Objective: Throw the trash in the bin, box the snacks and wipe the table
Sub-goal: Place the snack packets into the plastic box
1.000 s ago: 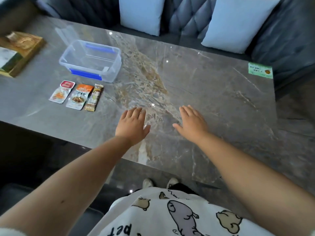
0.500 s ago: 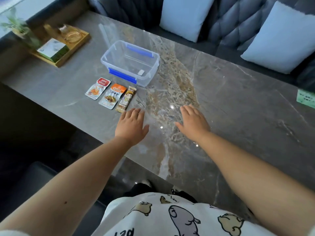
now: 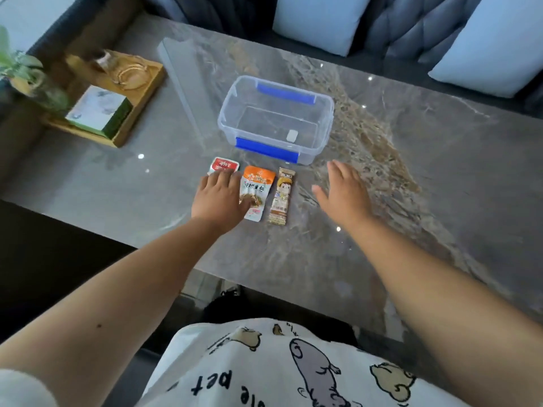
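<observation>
Three snack packets lie mid-frame before the empty box (image 3: 276, 118); the left hand (image 3: 219, 198), flat and spread, covers the red packet (image 3: 224, 165) and could drag the orange packet (image 3: 256, 192) along, while the right hand (image 3: 343, 192) hovers open, holding nothing.

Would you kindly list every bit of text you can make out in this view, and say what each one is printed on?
"pet": on the white cartoon-print shirt, seen upside down; the word beside it is cut off.
Red snack packet: white characters, too blurred to read; the left hand covers most of it.
Orange snack packet: characters too blurred to read.
Brown snack stick: print too small to read.
Green-edged box in the wooden tray: no readable text.
</observation>
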A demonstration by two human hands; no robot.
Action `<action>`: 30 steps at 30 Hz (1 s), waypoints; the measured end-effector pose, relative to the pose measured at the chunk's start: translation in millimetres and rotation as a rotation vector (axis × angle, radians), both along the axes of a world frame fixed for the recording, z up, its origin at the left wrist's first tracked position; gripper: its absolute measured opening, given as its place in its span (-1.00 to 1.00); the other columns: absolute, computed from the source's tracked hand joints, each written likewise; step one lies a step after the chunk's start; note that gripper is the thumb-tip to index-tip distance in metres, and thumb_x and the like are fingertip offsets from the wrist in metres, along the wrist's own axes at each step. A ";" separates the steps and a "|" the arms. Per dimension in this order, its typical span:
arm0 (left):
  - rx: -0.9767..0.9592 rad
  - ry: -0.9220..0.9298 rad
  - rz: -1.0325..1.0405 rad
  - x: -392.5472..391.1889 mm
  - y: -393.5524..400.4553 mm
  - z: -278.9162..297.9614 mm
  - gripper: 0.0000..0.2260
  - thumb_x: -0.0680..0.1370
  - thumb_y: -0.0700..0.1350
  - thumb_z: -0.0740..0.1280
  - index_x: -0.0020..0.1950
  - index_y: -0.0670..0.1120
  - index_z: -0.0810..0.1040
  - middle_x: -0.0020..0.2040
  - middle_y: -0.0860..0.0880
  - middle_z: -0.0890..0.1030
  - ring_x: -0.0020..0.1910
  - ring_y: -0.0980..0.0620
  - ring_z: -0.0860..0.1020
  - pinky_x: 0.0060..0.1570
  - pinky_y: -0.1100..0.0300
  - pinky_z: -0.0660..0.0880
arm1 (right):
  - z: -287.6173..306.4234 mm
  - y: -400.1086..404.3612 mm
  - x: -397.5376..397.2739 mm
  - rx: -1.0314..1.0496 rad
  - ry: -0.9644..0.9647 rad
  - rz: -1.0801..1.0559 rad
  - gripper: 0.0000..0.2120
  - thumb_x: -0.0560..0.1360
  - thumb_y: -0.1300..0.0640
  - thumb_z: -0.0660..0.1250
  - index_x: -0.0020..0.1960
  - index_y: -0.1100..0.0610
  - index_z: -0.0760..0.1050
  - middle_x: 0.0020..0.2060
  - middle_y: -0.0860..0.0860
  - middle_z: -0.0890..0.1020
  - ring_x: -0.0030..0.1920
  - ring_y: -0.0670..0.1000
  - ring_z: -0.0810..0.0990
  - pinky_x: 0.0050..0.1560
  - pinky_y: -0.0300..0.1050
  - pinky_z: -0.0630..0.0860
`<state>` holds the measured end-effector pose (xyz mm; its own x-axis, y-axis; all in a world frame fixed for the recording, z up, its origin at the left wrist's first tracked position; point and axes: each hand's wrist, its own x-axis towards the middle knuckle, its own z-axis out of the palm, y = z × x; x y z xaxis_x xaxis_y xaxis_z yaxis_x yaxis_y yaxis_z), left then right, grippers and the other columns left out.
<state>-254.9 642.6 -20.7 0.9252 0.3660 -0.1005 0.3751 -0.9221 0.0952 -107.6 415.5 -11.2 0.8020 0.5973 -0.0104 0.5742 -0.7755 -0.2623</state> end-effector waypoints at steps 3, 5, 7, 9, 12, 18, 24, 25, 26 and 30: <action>-0.037 0.000 -0.004 1.5 36.9 -0.9 -0.46 0.56 0.14 0.17 0.44 -0.14 0.32 0.38 -0.16 0.42 0.36 -0.19 0.34 0.32 -0.06 0.23 | 10.7 31.1 -2.1 0.046 0.013 -0.130 -0.40 0.55 -0.08 0.22 0.44 0.26 0.22 0.41 0.20 0.33 0.41 0.21 0.26 0.40 0.11 0.21; -0.082 0.031 0.026 5.9 54.8 -3.9 -0.45 0.56 0.13 0.17 0.45 -0.15 0.29 0.39 -0.15 0.41 0.37 -0.18 0.33 0.31 -0.05 0.25 | 17.8 44.4 4.1 0.081 0.003 -0.212 -0.44 0.55 -0.07 0.22 0.41 0.25 0.26 0.39 0.20 0.36 0.38 0.21 0.29 0.36 0.11 0.26; -0.118 0.044 0.047 8.9 68.8 -8.3 -0.47 0.56 0.12 0.19 0.44 -0.14 0.29 0.39 -0.14 0.40 0.36 -0.18 0.34 0.29 -0.04 0.27 | 23.4 52.9 12.3 0.109 0.013 -0.278 -0.45 0.55 -0.07 0.21 0.41 0.24 0.26 0.38 0.20 0.37 0.37 0.21 0.32 0.32 0.11 0.29; -0.141 0.054 0.082 13.0 80.6 -13.2 -0.51 0.56 0.12 0.21 0.40 -0.13 0.33 0.36 -0.13 0.42 0.32 -0.17 0.37 0.25 -0.04 0.31 | 25.7 59.0 25.6 0.111 0.051 -0.350 -0.43 0.56 -0.10 0.18 0.44 0.23 0.23 0.40 0.20 0.35 0.38 0.20 0.30 0.32 0.10 0.30; -0.157 0.106 0.142 17.9 88.3 -19.9 -0.52 0.55 0.17 0.22 0.32 -0.12 0.37 0.29 -0.14 0.46 0.26 -0.19 0.42 0.15 -0.04 0.37 | 22.6 66.7 47.1 0.111 0.123 -0.438 -0.38 0.56 -0.15 0.15 0.47 0.22 0.18 0.44 0.20 0.29 0.43 0.19 0.25 0.35 0.11 0.27; -0.181 0.151 0.153 29.8 93.2 -33.6 -0.49 0.52 0.22 0.28 0.27 -0.12 0.36 0.19 -0.14 0.47 0.18 -0.17 0.47 0.06 -0.02 0.41 | 7.1 90.2 85.6 0.156 0.239 -0.558 -0.45 0.57 -0.18 0.10 0.42 0.15 0.27 0.34 0.18 0.42 0.28 0.20 0.43 0.21 0.08 0.39; -0.303 0.167 0.175 36.6 103.3 -43.6 -0.52 0.49 0.14 0.36 0.26 -0.12 0.36 0.17 -0.15 0.48 0.16 -0.17 0.47 0.09 -0.02 0.42 | -10.2 107.7 102.4 0.263 0.361 -0.652 -0.52 0.60 -0.15 0.00 0.44 0.06 0.22 0.33 0.11 0.44 0.25 0.15 0.47 0.22 0.18 0.45; -0.358 0.166 0.202 37.0 105.4 -44.4 -0.52 0.48 0.11 0.38 0.26 -0.12 0.37 0.17 -0.15 0.48 0.16 -0.17 0.47 0.09 -0.03 0.42 | -12.2 108.2 103.7 0.288 0.369 -0.666 -0.53 0.60 -0.13 0.00 0.44 0.05 0.22 0.33 0.11 0.44 0.25 0.15 0.47 0.22 0.18 0.44; -0.408 0.165 0.230 37.9 107.7 -44.8 -0.53 0.48 0.09 0.39 0.25 -0.13 0.37 0.17 -0.15 0.48 0.16 -0.17 0.47 0.09 -0.03 0.42 | -13.6 108.1 105.6 0.308 0.371 -0.676 -0.54 0.61 -0.12 -0.01 0.44 0.04 0.22 0.33 0.11 0.45 0.25 0.16 0.47 0.22 0.17 0.44; -0.552 0.191 0.294 43.1 123.2 -42.3 -0.70 0.51 0.02 0.38 0.16 -0.05 0.43 0.05 -0.06 0.59 -0.06 -0.08 0.56 -0.15 0.08 0.46 | -15.5 105.6 116.6 0.333 0.361 -0.702 -0.54 0.62 -0.11 -0.04 0.42 0.06 0.27 0.31 0.12 0.47 0.25 0.17 0.47 0.20 0.07 0.42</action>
